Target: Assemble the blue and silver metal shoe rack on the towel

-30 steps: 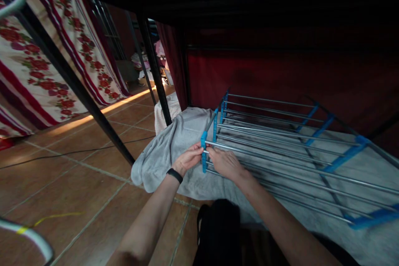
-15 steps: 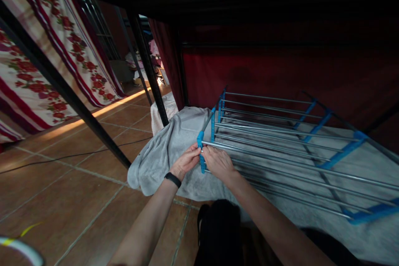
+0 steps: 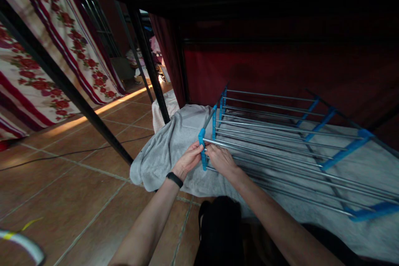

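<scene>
A rack of thin metal rods and blue plastic end pieces, which looks like a shoe rack [image 3: 274, 153], lies on a grey blanket [image 3: 171, 141]. At its near left end, my left hand [image 3: 190, 158] grips the blue connector [image 3: 202, 149] from the outer side, fingers closed. A dark band sits on that wrist. My right hand [image 3: 221, 160] is on the inner side of the same connector, its fingers closed round the end of a metal rod just below the upper rod. The exact joint between rod and connector is partly hidden by my fingers.
Black metal posts [image 3: 152, 66] and a dark overhead frame surround the blanket. Behind the rack hangs a dark red cloth [image 3: 264, 66]. A floral curtain [image 3: 71, 41] hangs at the left, and a black cable [image 3: 75, 153] crosses the tiled floor. A white curved tube [image 3: 25, 243] lies at lower left.
The view has shifted slightly. Both hands stay at the same blue connector, with my right fingers a little lower against the upper rod.
</scene>
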`<state>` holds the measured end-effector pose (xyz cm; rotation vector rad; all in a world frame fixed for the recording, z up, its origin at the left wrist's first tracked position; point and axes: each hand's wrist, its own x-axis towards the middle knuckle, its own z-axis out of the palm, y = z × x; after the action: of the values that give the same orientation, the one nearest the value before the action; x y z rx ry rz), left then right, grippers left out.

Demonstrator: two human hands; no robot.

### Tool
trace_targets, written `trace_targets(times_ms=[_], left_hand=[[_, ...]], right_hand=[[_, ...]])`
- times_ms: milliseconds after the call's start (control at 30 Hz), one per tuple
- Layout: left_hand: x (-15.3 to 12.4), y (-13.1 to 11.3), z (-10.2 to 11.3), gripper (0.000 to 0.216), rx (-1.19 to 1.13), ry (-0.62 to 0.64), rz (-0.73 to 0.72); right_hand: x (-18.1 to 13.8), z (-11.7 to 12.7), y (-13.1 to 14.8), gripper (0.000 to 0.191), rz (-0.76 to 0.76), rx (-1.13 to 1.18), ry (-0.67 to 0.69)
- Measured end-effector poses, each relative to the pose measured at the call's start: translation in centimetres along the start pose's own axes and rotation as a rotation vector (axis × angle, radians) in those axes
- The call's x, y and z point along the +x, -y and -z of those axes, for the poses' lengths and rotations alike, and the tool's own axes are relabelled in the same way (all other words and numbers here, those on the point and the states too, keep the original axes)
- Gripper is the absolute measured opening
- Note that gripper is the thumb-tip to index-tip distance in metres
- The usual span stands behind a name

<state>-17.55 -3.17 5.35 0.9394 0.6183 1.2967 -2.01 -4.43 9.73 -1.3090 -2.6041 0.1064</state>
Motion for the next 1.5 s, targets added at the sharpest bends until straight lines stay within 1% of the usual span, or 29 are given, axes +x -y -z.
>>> trace_targets(times_ms=[100,333,467,533,600,700,733,800,867,967,1067,1100,1167,1267,1333,1500], left_hand=[[0.0,0.0,0.0,0.037,0.011,0.010,0.004],[0.2,0.4,0.1,0.039,0.025,0.023,-0.003],[0.1,0.2,0.1,0.039,0.034,0.023,0.005],[0.0,0.0,0.0,0.037,0.031,0.024,0.009],[-0.2,-0.3,-0.1,0.036,0.011,0.022,-0.004],[-0.3,-1.0,-0.4,0.039,-0.031,0.030,-0.025],[-0.2,-1.3,-0.4,0.039,-0.044,0.033,-0.028],[-0.2,-1.6,-0.4,0.039,-0.075,0.016,-0.040],[-0.1,-1.5,-0.3,0.037,-0.104,-0.049,-0.049],[-0.3,-0.1,-0.1,0.038,-0.099,-0.213,-0.023],[-0.6,2.5,-0.1,0.045,0.002,-0.393,0.031],[-0.6,3.4,-0.2,0.047,0.050,-0.437,0.052],[-0.5,4.8,-0.4,0.051,0.136,-0.499,0.079],[-0.1,6.0,-0.7,0.051,0.192,-0.560,0.079],[0.3,6.4,-0.8,0.052,0.194,-0.601,0.059],[1.1,7.5,-0.7,0.058,0.165,-0.683,0.030]], right_hand=[[0.0,-0.3,0.0,0.037,0.000,0.011,0.028],[0.0,-0.1,-0.2,0.036,-0.015,0.035,0.029],[0.1,-0.1,-0.4,0.034,0.030,0.049,0.020],[-0.6,-0.1,-0.5,0.036,0.066,0.037,-0.025],[-2.0,0.1,-0.7,0.040,0.119,0.010,-0.106],[-5.4,0.9,-1.5,0.046,0.217,-0.028,-0.207],[-6.8,1.3,-1.8,0.045,0.224,-0.037,-0.223],[-9.4,1.6,-2.7,0.041,0.172,-0.048,-0.252],[-11.6,1.0,-3.6,0.038,0.109,-0.037,-0.239],[-13.0,-1.8,-4.6,0.042,0.066,-0.040,-0.172],[-11.7,-5.1,-4.9,0.049,-0.026,-0.096,-0.182],[-10.8,-5.9,-4.9,0.050,-0.052,-0.100,-0.170],[-8.7,-6.7,-4.6,0.049,-0.114,-0.088,-0.116],[-6.0,-6.4,-4.1,0.045,-0.183,-0.044,0.015],[-5.1,-5.9,-4.0,0.045,-0.194,-0.010,0.086],[-4.7,-5.2,-4.5,0.049,-0.169,0.042,0.138]])
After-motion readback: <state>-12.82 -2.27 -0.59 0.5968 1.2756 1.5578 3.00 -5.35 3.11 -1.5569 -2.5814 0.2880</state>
